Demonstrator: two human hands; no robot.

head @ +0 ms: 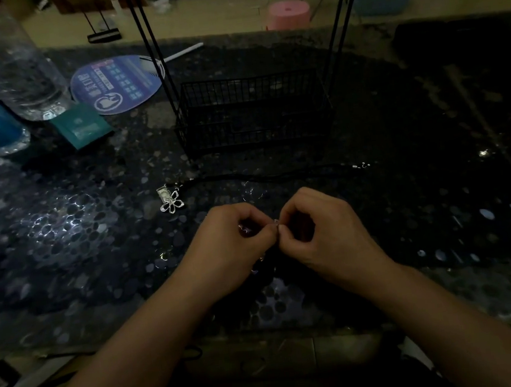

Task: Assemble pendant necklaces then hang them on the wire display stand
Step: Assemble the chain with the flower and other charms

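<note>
Together, two hands pinch one clasp — tiny.

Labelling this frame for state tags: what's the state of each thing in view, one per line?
Left hand: pinching a small shiny piece, too small to identify.
Right hand: pinching the same piece.
Flower pendant: flat on the table, untouched.
Black cord: stretched out on the table.
Wire stand: upright; nothing visibly hung.
Water bottle: upright.
Fan: lying flat.
</note>
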